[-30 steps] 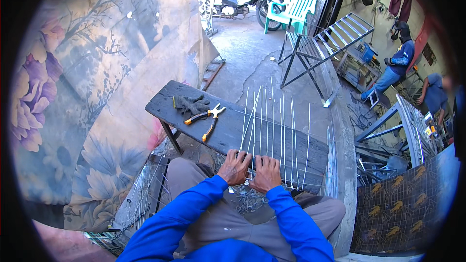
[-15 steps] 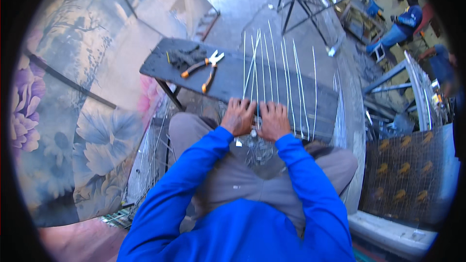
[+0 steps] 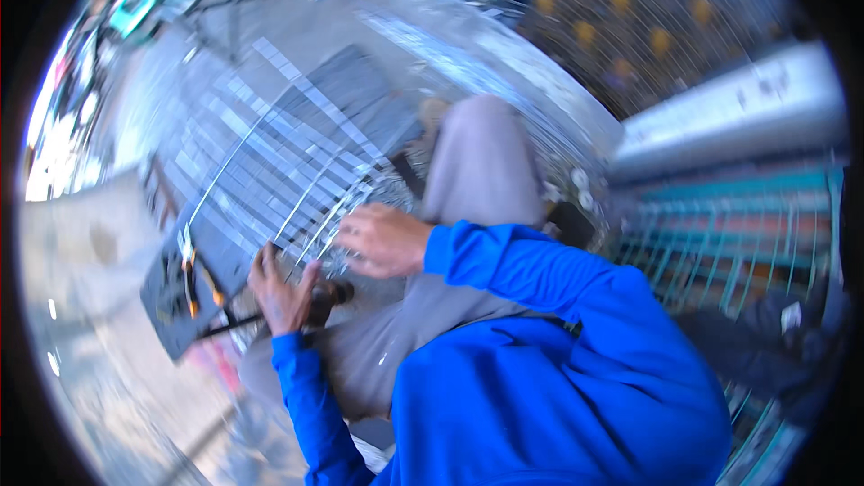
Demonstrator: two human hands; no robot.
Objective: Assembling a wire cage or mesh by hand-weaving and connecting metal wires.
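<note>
The picture is blurred and tilted. Several long thin metal wires (image 3: 288,184) lie side by side across a dark bench board (image 3: 355,90), with their near ends gathered at my lap. My right hand (image 3: 382,238), in a blue sleeve, curls its fingers over the gathered wire ends. My left hand (image 3: 283,292) rests at the bench edge beside those ends, and blur hides its grip. Pliers with orange handles (image 3: 193,283) lie on the bench end, just left of my left hand.
My grey-trousered legs (image 3: 477,171) reach under the bench. Wire mesh cages with yellow shapes inside (image 3: 630,36) stand beyond my knees. A pale ledge (image 3: 720,117) and blue-green metal bars (image 3: 720,234) are on the right. Bare concrete floor (image 3: 81,261) is on the left.
The view has swung and tilted sharply, so the bench now runs diagonally. Both hands stay at the near wire ends, and my left hand has dropped toward the bench edge.
</note>
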